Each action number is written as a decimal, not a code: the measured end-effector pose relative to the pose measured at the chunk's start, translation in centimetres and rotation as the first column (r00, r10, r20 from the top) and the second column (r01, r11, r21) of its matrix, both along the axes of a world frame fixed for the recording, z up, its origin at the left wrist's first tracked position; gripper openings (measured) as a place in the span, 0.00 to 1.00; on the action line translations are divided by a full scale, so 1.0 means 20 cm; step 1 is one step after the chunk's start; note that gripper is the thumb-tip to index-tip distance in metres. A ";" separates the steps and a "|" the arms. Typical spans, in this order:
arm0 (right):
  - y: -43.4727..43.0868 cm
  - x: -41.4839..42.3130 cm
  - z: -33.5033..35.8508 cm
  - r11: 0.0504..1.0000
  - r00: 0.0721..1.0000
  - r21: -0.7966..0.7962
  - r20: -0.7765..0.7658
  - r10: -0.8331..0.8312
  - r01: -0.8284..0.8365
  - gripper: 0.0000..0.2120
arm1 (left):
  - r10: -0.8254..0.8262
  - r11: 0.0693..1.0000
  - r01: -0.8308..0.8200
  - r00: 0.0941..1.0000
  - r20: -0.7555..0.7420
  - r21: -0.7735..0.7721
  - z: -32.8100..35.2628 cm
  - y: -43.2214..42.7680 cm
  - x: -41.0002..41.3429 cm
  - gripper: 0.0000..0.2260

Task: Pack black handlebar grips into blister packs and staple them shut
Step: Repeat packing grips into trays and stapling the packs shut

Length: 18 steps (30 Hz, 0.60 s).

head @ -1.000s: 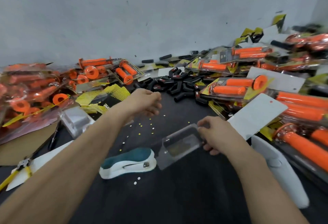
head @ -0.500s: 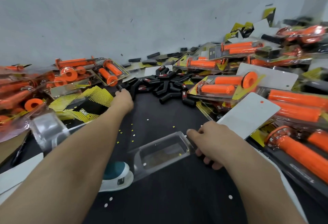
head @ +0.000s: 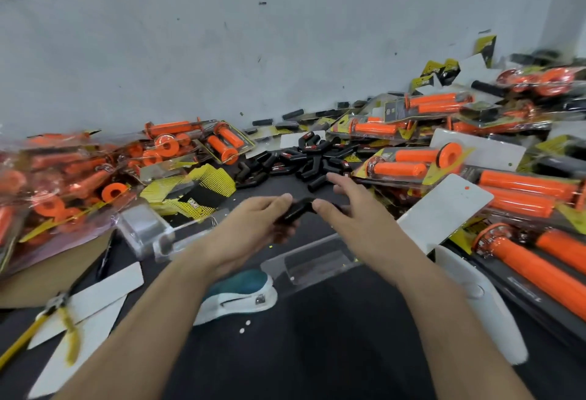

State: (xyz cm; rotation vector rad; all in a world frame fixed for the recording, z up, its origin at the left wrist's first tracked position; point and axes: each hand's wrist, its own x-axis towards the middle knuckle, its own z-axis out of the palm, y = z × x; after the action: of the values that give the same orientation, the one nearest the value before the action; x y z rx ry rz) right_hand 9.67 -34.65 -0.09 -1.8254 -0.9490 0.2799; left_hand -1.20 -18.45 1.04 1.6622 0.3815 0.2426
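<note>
My left hand (head: 253,222) grips one black handlebar grip (head: 296,211) above the dark table. My right hand (head: 348,209) is beside it with fingers stretched out, and its thumb touches the grip's right end. A pile of loose black grips (head: 304,158) lies just beyond both hands. An empty clear blister pack (head: 312,263) lies flat on the table under my right wrist, held by neither hand. The teal and white stapler (head: 241,291) sits near my left forearm.
Packs of orange grips are heaped on the left (head: 63,184) and on the right (head: 523,184). White backing cards (head: 444,209) and yellow printed cards (head: 196,190) lie about. Another clear blister (head: 146,231) and yellow-handled pliers (head: 47,317) are at the left. A wall stands behind.
My left hand came back from the pile with a black grip. My right hand let go of the clear blister pack and rose to meet the grip.
</note>
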 end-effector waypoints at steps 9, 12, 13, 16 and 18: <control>-0.01 -0.06 -0.04 0.992 0.994 0.106 -0.079 0.070 -0.062 0.12 | 0.134 0.988 -0.138 0.989 0.054 0.073 -0.02 -0.11 -0.13 0.13; -0.01 -0.05 -0.03 0.970 0.987 0.240 -0.144 0.069 -0.033 0.16 | 0.148 0.971 -0.156 0.987 0.055 0.181 -0.03 -0.13 -0.13 0.12; 0.00 -0.05 -0.02 0.960 0.986 0.279 -0.160 0.055 -0.009 0.16 | 0.131 0.962 -0.140 0.990 0.055 0.236 -0.03 -0.14 -0.13 0.12; 0.01 -0.06 -0.01 0.938 0.992 0.338 -0.119 -0.037 0.076 0.14 | 0.137 0.874 -0.148 0.989 0.058 0.462 -0.03 -0.16 -0.12 0.09; 0.02 -0.07 -0.01 0.949 0.990 0.299 0.067 -0.122 0.097 0.13 | 0.194 0.891 -0.230 0.972 0.130 0.392 -0.01 -0.19 -0.11 0.09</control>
State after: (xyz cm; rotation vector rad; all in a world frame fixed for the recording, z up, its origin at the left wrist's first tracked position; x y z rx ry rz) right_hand 8.28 -34.34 -0.21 -1.6161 -0.8912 -0.0103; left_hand -3.41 -22.16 0.81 2.0103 0.4702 0.5902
